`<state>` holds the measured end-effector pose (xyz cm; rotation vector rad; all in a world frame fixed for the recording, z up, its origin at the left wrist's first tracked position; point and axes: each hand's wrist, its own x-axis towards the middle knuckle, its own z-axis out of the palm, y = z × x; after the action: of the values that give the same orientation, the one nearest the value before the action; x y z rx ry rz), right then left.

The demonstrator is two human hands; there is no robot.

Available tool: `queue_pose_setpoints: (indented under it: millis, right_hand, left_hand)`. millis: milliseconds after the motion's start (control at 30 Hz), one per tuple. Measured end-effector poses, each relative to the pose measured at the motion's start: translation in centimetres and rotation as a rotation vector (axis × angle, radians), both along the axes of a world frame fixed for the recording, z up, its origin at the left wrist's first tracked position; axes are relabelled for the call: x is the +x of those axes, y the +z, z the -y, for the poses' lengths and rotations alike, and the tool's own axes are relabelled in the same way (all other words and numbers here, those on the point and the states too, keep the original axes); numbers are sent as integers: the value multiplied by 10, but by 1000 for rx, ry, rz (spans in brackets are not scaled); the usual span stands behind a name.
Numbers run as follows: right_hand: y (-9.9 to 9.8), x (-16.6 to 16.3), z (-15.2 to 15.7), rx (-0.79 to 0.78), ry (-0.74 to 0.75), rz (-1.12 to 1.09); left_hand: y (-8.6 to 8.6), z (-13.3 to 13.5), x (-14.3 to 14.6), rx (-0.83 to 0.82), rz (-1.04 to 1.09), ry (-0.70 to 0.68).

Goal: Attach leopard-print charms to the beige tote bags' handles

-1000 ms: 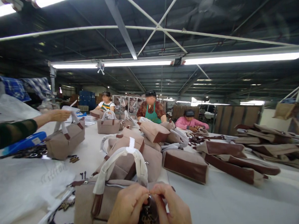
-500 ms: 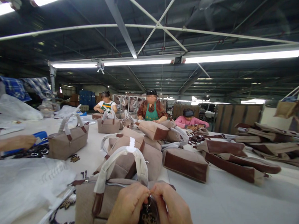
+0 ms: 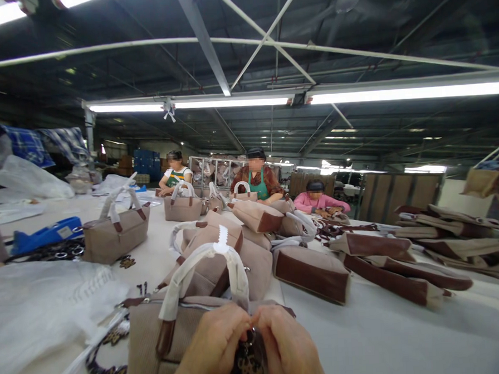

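Left hand (image 3: pixel 216 345), right hand (image 3: pixel 285 341) pinch at ring (image 3: pixel 252 336) of spotted charm (image 3: pixel 249 368), at front of bag (image 3: pixel 144 337) on tabletop (image 3: pixel 386 336). Charm probably light; best held by ring. Bag likely soft, light; lift by wrapped handle (image 3: pixel 239 282).

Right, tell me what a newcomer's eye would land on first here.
Probably the beige handbag at the lower middle, its handle wrapped in white, where the left hand and right hand are close together just above a leopard-print charm. Next, perhaps, the heap of bags behind it and the bright tube lights overhead.
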<state>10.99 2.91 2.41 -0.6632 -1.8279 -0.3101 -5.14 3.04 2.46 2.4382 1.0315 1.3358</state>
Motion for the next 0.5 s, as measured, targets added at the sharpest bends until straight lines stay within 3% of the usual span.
queue_pose_setpoints:
  millis: [333, 500]
  right_hand:
    - [-9, -3, -2, 43, -6, 10]
    - [-10, 0, -4, -26, -31, -58]
  left_hand:
    - [-6, 1, 5, 16, -69, 91]
    - [-4, 0, 7, -103, 96, 76]
